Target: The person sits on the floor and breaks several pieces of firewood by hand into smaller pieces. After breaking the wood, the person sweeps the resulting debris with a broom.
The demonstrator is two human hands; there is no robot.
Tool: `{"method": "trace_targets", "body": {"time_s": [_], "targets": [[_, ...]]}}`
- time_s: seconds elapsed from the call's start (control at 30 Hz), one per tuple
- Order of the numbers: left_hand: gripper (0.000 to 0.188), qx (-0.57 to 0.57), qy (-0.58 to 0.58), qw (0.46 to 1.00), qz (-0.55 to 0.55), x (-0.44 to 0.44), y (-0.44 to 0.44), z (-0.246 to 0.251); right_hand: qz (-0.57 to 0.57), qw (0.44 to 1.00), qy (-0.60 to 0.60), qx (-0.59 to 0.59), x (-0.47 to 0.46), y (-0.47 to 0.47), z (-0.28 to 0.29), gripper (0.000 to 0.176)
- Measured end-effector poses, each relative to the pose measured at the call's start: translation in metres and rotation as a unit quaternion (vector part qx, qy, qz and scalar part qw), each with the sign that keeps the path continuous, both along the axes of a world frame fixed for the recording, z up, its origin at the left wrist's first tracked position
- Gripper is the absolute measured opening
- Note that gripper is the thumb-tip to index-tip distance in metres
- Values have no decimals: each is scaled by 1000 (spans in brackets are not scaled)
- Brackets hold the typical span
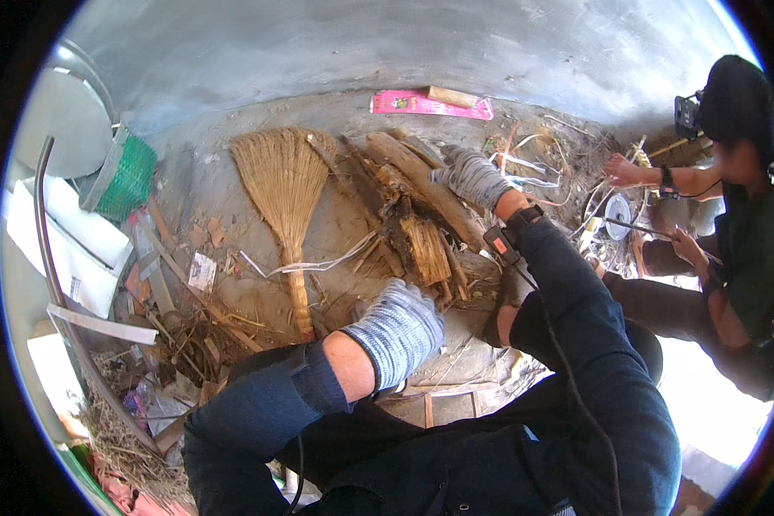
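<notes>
My left hand (400, 338), in a grey-and-white knit glove, is at the near end of a pile of firewood; its fingers curl away from view, so any grip is hidden. At the pile's right side, my right hand (471, 175) in a matching glove reaches over a long split log (403, 161), fingertips beside or against it. Within the pile lies a rough yellowish chunk of wood (426, 255) among thinner dark sticks. A straw broom (287, 187) lies to the left, bristles toward the wall. Thin white plastic strapping (326, 264) crosses its handle and runs toward the wood.
A co-worker (742, 232) crouches at the right, holding a thin rod, near a white disc (617, 216) and tangled straps. Left are a green basket (129, 174), a curved brown pipe (45, 238) and scrap debris (187, 342). A pink printed sheet (390, 103) lies along the wall (335, 51).
</notes>
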State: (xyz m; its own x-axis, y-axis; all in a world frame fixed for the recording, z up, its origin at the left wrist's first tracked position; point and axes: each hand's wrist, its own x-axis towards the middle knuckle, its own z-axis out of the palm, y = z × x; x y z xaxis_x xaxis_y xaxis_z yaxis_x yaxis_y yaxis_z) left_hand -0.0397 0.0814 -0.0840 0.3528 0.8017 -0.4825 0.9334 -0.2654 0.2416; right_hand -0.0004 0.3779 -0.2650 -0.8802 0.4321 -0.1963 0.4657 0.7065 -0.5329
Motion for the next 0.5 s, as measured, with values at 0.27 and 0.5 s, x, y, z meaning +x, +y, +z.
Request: {"method": "trace_targets", "body": {"time_s": [0.27, 0.5], "targets": [[30, -106, 6, 994, -8, 2, 20, -1, -196, 975, 57, 90, 87, 112, -60, 44], [32, -81, -2, 996, -42, -3, 37, -3, -234, 960, -120, 101, 127, 115, -116, 43]]}}
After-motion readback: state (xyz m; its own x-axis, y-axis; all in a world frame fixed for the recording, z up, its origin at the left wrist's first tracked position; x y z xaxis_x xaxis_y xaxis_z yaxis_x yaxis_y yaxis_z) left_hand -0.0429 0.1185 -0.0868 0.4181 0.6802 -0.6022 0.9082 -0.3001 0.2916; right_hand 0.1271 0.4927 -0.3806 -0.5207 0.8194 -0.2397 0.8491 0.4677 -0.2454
